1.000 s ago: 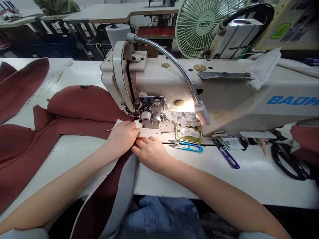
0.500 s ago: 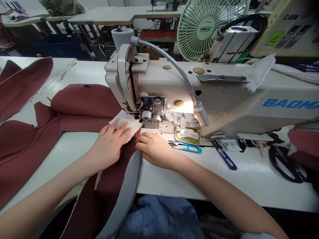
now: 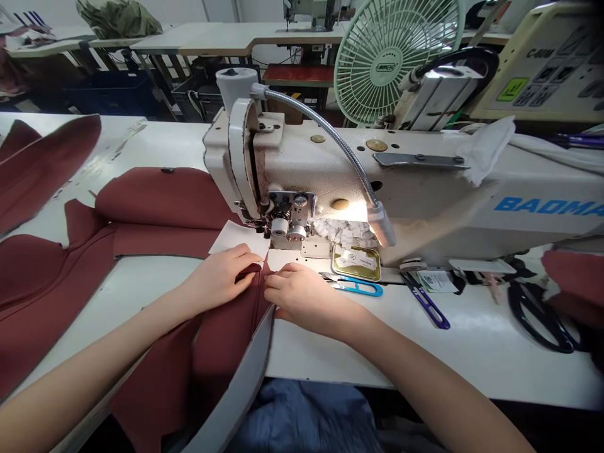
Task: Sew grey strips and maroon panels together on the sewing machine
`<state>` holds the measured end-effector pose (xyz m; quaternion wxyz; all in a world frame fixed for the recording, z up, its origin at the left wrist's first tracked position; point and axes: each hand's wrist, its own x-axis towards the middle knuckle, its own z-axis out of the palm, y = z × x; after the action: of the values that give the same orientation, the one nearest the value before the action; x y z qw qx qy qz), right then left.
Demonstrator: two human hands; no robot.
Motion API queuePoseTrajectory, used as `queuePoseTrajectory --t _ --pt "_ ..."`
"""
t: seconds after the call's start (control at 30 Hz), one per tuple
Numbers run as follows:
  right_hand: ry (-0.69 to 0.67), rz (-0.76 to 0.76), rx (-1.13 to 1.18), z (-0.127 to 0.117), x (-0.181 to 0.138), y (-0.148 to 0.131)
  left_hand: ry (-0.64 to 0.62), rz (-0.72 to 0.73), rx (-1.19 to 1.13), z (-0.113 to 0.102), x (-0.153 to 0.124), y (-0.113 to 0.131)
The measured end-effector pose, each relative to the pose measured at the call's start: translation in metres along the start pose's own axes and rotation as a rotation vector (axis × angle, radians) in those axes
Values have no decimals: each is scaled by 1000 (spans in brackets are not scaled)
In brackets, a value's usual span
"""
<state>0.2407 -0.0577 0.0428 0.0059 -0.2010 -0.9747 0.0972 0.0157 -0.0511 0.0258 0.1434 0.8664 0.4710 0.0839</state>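
Observation:
Dark red fabric [image 3: 221, 340] with a grey backing lies under the sewing machine [image 3: 302, 163] and hangs over the table's front edge. With fingers bent, my left hand [image 3: 219, 274] pinches a fold of it just left of the seam. My right hand [image 3: 302, 296] closes on the fabric's right edge, close in front of the presser foot area; its fingertips are partly hidden. A white paper piece [image 3: 236, 240] lies behind my left fingers, beside the needle area. More of the red fabric [image 3: 160, 198] spreads flat to the left.
Blue thread snips [image 3: 361, 286] and a small metal tray [image 3: 356, 261] lie right of my right hand. Farther right are purple snips [image 3: 427, 305] and black-handled scissors [image 3: 540, 318]. A bendable lamp [image 3: 380, 223] lights the machine; a green fan [image 3: 396, 63] stands behind.
My left hand has come off the white paper, its spread fingers now bent onto the red fabric. My right hand keeps its hold near the seam. The view has tilted slightly up.

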Motion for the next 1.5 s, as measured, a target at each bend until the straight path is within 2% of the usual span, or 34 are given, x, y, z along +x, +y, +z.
queuePoseTrajectory --t 0.27,0.47,0.7,0.83,1.0,1.1,1.33,1.43,1.5 --pt "71 39 23 12 1 14 17 45 49 -1 17 -1" --pt "113 76 66 16 5 20 7 12 107 -2 26 2" --pt "61 147 40 13 17 18 -90 10 260 -9 35 -1" --pt "33 192 -16 18 23 13 -143 22 306 -13 42 -3" --pt "112 225 -109 29 33 9 -211 29 339 -18 53 -2" --pt "135 248 -150 29 37 8 -230 63 330 -22 48 -1" --pt "158 239 -277 37 41 5 -243 97 337 -43 0 -18" --pt "174 250 -351 44 45 -1 -184 112 412 -50 1 -13" --pt "183 271 -378 47 49 -7 -230 115 427 -50 10 -4"
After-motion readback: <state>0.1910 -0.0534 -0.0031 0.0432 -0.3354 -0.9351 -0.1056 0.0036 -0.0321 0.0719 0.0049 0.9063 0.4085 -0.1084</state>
